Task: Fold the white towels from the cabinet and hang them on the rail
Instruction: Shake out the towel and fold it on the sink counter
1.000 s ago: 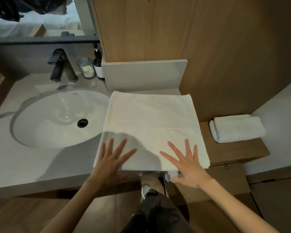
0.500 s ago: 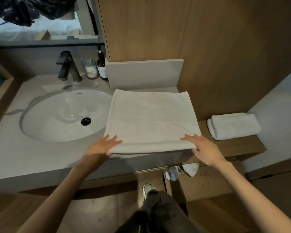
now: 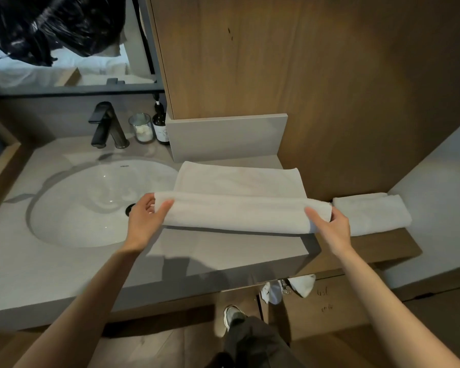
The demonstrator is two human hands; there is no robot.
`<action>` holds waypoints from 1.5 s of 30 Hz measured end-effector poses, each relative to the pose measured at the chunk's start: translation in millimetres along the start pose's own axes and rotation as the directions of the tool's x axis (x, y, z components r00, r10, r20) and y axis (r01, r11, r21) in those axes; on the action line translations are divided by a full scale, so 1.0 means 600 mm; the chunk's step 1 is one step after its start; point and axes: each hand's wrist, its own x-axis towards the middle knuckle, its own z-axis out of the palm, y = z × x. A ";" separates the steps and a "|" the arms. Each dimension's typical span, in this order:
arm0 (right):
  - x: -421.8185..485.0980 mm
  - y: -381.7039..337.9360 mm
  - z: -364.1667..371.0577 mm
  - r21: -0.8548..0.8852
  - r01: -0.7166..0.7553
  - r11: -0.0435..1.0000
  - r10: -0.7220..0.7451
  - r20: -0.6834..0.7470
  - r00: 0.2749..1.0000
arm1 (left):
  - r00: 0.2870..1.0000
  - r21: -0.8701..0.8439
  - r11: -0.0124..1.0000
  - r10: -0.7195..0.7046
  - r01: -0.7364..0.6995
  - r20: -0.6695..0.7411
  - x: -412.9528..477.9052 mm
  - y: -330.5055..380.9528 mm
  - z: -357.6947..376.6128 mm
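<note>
Two hands are working on one towel (image 3: 237,213) in the head view. The left hand (image 3: 144,221) is pinching the left end of the raised near edge, with the thumb on top and the fingers behind the cloth. The right hand (image 3: 329,227) is gripping the right end in the same way, its fingers curled round the cloth. The far half of the towel is lying flat on the counter (image 3: 223,251), just in front of the grey panel (image 3: 226,136), between the sink (image 3: 91,203) and the wooden shelf (image 3: 383,245).

A second ago both palms were lying open and flat on the towel, smoothing it. Half a second ago they were reaching the near corners. Now the near edge is leaving the counter and is travelling toward the far edge, so a new fold is beginning and the towel is becoming a narrow strip.

For the task this is meaning, I judge, that the folding is still going on and the hanging is not yet starting. No rail is showing here. A second towel (image 3: 372,213), already folded, is lying on the shelf, just beside the right hand.
</note>
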 end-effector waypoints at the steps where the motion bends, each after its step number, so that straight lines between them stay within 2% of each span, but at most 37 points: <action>1: 0.012 -0.005 0.006 0.026 -0.012 1.000 0.012 -0.005 1.000 | 0.999 0.006 1.000 0.012 -0.012 -0.037 0.014 0.003 0.008; 6: 0.077 -0.028 0.035 0.008 0.013 1.000 -0.013 -0.018 1.000 | 0.991 0.094 0.995 0.044 -0.032 -0.129 0.095 0.019 0.049; 10: 0.123 -0.046 0.054 -0.042 0.050 0.998 -0.050 0.008 0.999 | 0.996 0.174 0.984 0.046 -0.032 -0.074 0.165 0.015 0.073; 14: 0.175 -0.042 0.075 -0.019 0.062 0.998 -0.061 0.042 0.997 | 0.999 0.325 0.946 0.005 0.009 -0.042 0.217 0.012 0.099; 24: 0.262 -0.017 0.101 -0.181 -0.045 0.982 0.059 0.071 0.996 | 0.996 0.434 0.897 -0.084 0.086 -0.023 0.259 -0.022 0.137; 28: 0.279 0.004 0.095 -0.116 -0.208 0.971 0.221 0.111 0.969 | 0.993 0.431 0.895 -0.105 0.114 -0.044 0.260 -0.027 0.142; 30: 0.278 0.017 0.092 -0.078 -0.255 0.964 0.265 0.178 0.948 | 0.989 0.399 0.906 -0.143 0.144 -0.033 0.259 -0.027 0.141; 34: 0.256 0.019 0.084 -0.059 -0.232 0.971 0.239 0.210 0.948 | 0.965 0.258 0.931 -0.260 0.259 -0.032 0.242 -0.031 0.132; 36: 0.248 0.017 0.083 -0.035 -0.221 0.975 0.224 0.195 0.955 | 0.957 0.267 0.920 -0.288 0.286 -0.033 0.223 -0.039 0.127; 41: 0.233 0.007 0.089 -0.122 -0.012 0.992 0.030 0.145 0.989 | 0.971 0.328 0.915 -0.230 0.236 -0.058 0.189 -0.041 0.125; 45: 0.232 -0.019 0.089 -0.161 0.074 0.984 -0.051 0.145 0.988 | 0.980 0.346 0.918 -0.169 0.195 -0.102 0.191 -0.020 0.129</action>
